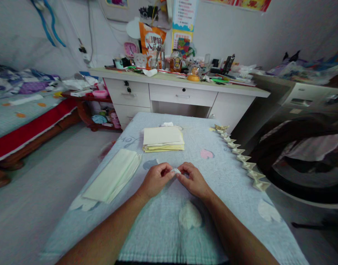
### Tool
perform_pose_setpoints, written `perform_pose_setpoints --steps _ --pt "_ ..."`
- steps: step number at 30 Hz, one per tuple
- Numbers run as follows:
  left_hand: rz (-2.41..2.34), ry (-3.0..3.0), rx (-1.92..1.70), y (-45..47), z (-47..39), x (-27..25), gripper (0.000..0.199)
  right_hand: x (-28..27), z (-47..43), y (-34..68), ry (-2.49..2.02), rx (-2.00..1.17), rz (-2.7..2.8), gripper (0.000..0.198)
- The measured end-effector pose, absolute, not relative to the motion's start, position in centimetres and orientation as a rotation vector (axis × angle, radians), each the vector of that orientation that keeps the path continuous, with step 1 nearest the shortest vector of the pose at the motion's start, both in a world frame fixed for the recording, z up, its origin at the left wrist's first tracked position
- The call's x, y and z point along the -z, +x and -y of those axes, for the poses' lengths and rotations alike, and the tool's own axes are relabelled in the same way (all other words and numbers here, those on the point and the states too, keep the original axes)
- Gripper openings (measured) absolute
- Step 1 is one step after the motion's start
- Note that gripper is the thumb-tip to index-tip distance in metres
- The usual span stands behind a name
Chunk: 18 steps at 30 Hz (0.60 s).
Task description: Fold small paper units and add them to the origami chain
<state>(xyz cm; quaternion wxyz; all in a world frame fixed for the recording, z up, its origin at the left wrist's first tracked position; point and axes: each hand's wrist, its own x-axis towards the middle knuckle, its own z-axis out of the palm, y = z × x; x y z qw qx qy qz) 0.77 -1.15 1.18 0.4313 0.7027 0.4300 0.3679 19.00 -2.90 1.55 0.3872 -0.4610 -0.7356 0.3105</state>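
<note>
Here, the left hand (157,179) and right hand (193,180), fingers pinched together, hold a small pale folded-paper piece (176,170) over the light-blue cloth-covered table (155,230), between its side edges.

My left hand (157,179) and right hand (193,181) meet over the cloth (163,235), a paper bit (176,170) pinched between, so no passing through there. Stack (162,137) blocks straight ahead, far side. Sheets (113,175) block the left. Row of folded pieces (245,158) lines the right edge, near to far; low barrier to any sideways slide. Best lane for me: wide strip right of the stack, left of the row, running to the far edge. Stack–sheets gap is tight. Near side, room between my forearms (113,224). Past the far edge, desk (169,95) blocks; past the row, washer (290,96).
</note>
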Motion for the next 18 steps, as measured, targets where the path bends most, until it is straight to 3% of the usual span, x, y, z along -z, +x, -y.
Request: perform_pose_setpoints --steps 18 --pt "-1.049 1.713 -0.921 0.76 1.11 -1.14 0.024 -1.42 2.78 18.81 -1.118 -0.876 1.813 0.033"
